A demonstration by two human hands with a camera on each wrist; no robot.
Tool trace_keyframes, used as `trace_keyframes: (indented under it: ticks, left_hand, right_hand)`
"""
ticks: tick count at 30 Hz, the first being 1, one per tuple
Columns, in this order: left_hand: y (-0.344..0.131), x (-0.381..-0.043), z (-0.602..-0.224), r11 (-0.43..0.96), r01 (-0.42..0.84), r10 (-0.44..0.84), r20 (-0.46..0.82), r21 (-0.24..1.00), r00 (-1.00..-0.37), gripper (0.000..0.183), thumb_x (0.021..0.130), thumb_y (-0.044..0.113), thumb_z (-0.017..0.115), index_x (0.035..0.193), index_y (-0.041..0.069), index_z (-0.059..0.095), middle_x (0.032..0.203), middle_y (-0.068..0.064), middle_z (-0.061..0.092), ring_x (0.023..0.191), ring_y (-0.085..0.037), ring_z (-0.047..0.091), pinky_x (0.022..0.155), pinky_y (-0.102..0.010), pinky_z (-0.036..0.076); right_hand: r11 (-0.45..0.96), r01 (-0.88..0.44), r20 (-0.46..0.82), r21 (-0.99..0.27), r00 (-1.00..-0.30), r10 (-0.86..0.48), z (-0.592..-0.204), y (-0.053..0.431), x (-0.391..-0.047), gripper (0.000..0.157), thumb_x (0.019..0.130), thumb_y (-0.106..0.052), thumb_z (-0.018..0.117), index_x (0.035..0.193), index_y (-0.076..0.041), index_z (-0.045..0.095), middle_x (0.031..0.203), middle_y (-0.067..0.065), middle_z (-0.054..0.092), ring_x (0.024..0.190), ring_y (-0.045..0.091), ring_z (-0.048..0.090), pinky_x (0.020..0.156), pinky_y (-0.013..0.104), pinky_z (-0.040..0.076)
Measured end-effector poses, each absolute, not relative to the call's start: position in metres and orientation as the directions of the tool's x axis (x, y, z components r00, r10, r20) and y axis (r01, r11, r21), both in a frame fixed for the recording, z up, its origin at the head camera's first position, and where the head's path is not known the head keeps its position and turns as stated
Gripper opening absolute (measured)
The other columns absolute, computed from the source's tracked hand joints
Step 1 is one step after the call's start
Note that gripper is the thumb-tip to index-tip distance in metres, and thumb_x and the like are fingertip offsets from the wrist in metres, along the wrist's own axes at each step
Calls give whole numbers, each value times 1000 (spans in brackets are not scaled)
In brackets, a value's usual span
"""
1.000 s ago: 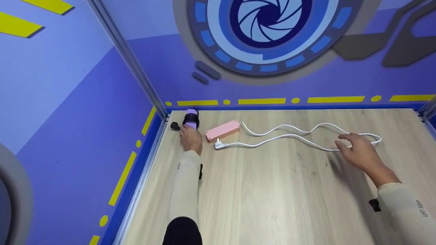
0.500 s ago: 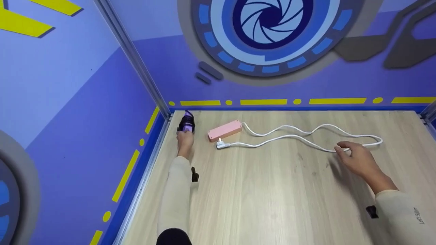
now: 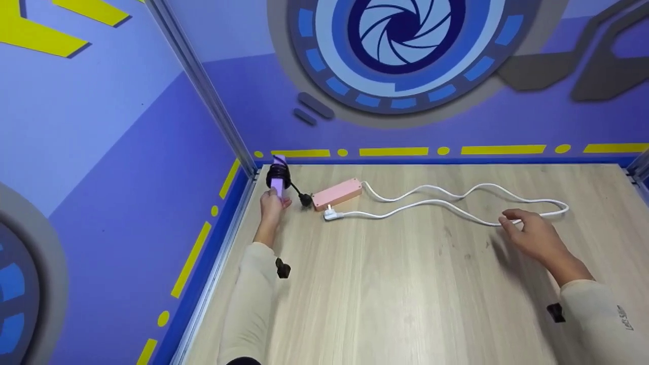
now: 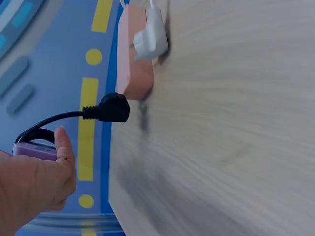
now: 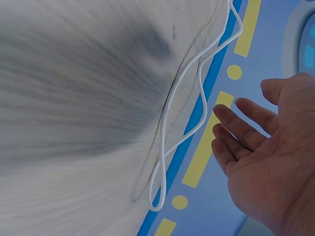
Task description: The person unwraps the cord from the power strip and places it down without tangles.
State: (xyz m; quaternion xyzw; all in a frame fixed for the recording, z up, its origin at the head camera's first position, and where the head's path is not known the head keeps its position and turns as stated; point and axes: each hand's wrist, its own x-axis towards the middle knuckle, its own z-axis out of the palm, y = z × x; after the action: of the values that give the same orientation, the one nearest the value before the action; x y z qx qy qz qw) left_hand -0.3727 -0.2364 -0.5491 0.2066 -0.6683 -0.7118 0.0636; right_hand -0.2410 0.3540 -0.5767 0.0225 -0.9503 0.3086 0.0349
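Note:
My left hand (image 3: 272,207) grips the near end of a purple power strip (image 3: 277,183) at the back left corner. Around the strip's middle a black cord (image 3: 278,175) is wound, and its black plug (image 4: 114,108) dangles free toward the pink power strip (image 3: 337,193). The left wrist view shows only a bit of the purple body past the thumb. Over the looped end of the pink strip's white cord (image 3: 436,202), my right hand (image 3: 532,233) hovers with fingers loosely bent, holding nothing. In the right wrist view the palm is apart from that cord.
The white plug (image 3: 332,214) lies on the table just in front of the pink strip. A blue-purple panel (image 3: 228,101) stands behind the wooden table (image 3: 405,294), and another rises along its left side, joined by a metal corner post (image 3: 203,86).
My left hand has lifted and turned the purple strip. Its black plug has swung from the left side to the right. The right hand has stayed nearly in place.

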Motion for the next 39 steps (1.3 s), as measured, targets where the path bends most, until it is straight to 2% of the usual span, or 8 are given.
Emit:
trace_keyframes:
  ticks: [4,8,14,18,21,29,34,39]
  left_hand:
    - [-222,-365,-539,50,-160,-384,-128,986,-914,41,108,23,29,121,-9,49,90,-15,58,68,-16,58,62,-21,48]
    - [-209,-359,-534,116,-128,-385,-74,985,-920,42,107,25,30,122,-8,52,91,-19,63,67,-14,59,63,-23,49]
    - [-180,-350,-522,32,-105,-280,-92,994,-956,45,108,24,30,131,-9,49,102,-26,64,66,-9,62,75,-34,57]
    - [-154,-342,-517,-2,-108,-177,-106,994,-979,43,109,25,30,128,-8,50,99,-31,68,64,-9,63,63,-26,54]
    - [-135,-335,-516,-14,-90,-95,-91,996,-991,41,109,22,29,124,-9,51,93,-28,70,64,-9,64,61,-23,52]
    - [-96,-318,-526,-84,-82,90,-74,993,-993,39,109,20,29,125,-9,49,87,-5,66,73,-11,63,75,-29,56]
    - [-78,-309,-536,-154,-126,196,-94,980,-976,39,109,19,28,130,-10,44,93,-7,59,80,-14,63,80,-31,56]
    - [-64,-301,-543,-185,-178,298,-118,966,-947,42,109,20,30,138,-10,39,103,-11,58,89,-20,63,85,-33,56]
  right_hand:
    - [813,-89,104,-575,-994,-35,-577,353,-242,52,103,-39,48,131,4,57,127,29,63,107,50,61,86,64,45]
    - [810,-119,137,-574,-989,-48,-579,349,-242,48,102,-36,50,127,4,60,122,29,65,105,50,62,86,64,45]
    - [802,-124,107,-585,-991,-75,-584,337,-240,50,103,-38,50,128,4,60,125,29,65,116,51,58,94,66,43]
    - [784,-146,96,-604,-989,-111,-586,321,-242,51,103,-39,50,128,4,60,126,29,64,120,50,56,98,65,41]
    - [776,-186,124,-603,-983,-138,-583,306,-244,49,102,-37,52,126,5,62,125,28,65,121,49,57,100,64,41]
    - [760,-303,206,-575,-953,-223,-566,260,-251,41,100,-33,58,124,-1,65,126,23,66,121,44,58,101,61,42]
    - [747,-352,217,-564,-936,-277,-555,228,-253,42,99,-34,59,128,-4,62,130,19,65,125,39,58,104,58,43]
    - [703,-483,339,-522,-874,-348,-554,194,-258,43,95,-32,65,128,-3,63,127,18,67,123,39,59,105,55,43]
